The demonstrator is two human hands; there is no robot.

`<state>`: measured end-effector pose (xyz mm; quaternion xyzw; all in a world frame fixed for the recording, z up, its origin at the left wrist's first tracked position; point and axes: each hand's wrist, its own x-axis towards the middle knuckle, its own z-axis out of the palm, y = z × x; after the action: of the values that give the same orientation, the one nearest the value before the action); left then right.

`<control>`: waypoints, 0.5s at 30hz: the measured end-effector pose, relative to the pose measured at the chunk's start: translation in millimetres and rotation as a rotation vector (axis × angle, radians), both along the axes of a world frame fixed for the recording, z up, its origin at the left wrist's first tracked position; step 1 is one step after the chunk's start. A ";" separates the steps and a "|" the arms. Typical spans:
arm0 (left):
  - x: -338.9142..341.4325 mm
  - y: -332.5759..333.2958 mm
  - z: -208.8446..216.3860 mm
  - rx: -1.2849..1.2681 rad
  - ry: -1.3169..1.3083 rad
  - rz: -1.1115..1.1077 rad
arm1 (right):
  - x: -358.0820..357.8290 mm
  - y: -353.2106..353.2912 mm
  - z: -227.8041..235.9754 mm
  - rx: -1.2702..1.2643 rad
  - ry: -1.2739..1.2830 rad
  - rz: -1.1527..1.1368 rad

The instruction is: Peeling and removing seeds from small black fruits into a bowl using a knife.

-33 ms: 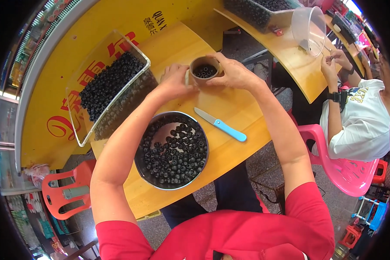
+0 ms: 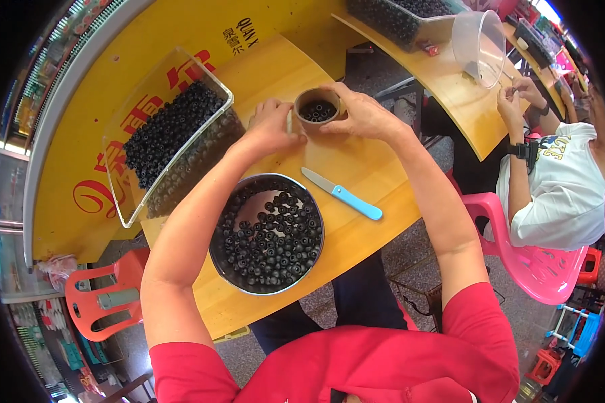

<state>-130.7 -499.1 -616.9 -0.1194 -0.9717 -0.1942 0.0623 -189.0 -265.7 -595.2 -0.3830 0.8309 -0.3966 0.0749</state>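
A brown round cup [image 2: 307, 125] stands upright on the wooden table, with black ring-shaped pieces [image 2: 318, 110] inside. My right hand [image 2: 366, 115] grips its right side, thumb in front and fingers behind. Curled against the cup's left side is my left hand [image 2: 272, 127]; a narrow pale strip shows between its fingers and thumb, and I cannot tell whether this is a handle. Nearer to me sits a round bowl [image 2: 323, 232] of black, bead-like pieces [image 2: 275, 245] with holes. A knife [image 2: 343, 193] with a blue handle lies to the bowl's right, blade toward the cup.
A clear bin [image 2: 230, 97] of similar black pieces stands left of my left arm. Beyond the yellow panel [image 2: 275, 30] is another table [image 2: 444, 84] with a clear tub [image 2: 478, 43]. A person in white [image 2: 558, 191] sits at right by a pink chair [image 2: 538, 269]. An orange chair [image 2: 81, 302] stands left.
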 end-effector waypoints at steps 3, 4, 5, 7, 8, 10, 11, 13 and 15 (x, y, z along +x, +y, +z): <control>-6.0 -8.2 3.7 -0.011 -0.113 -0.010 | 10.9 -6.7 7.1 0.043 0.030 -0.026; -9.5 -10.0 6.0 -0.009 -0.109 -0.011 | 13.9 -7.0 11.1 0.146 0.062 -0.056; -12.6 -12.7 8.9 0.055 -0.214 -0.074 | 15.7 -8.0 14.2 0.248 0.093 -0.086; -13.0 -10.1 15.1 0.120 -0.316 -0.143 | 17.6 -9.9 14.4 0.278 0.128 -0.117; -10.8 -6.1 19.4 0.271 -0.383 -0.113 | 18.9 -9.8 13.1 0.306 0.159 -0.147; -5.9 -5.0 26.3 0.419 -0.441 -0.078 | 21.0 -14.3 9.7 0.292 0.155 -0.159; -2.5 -7.4 28.4 0.411 -0.433 -0.021 | 23.0 -17.8 10.5 0.276 0.149 -0.164; 11.0 -8.8 39.6 0.400 -0.415 0.039 | 27.5 -11.5 15.3 0.251 0.162 -0.131; 38.3 12.5 64.4 0.624 -0.210 0.132 | 22.5 10.8 16.4 0.114 0.279 -0.194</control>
<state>-92.5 -486.6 -552.6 -0.0107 -0.8721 -0.4892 0.0078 -166.6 -254.9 -578.9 -0.3476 0.8874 -0.2972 -0.0580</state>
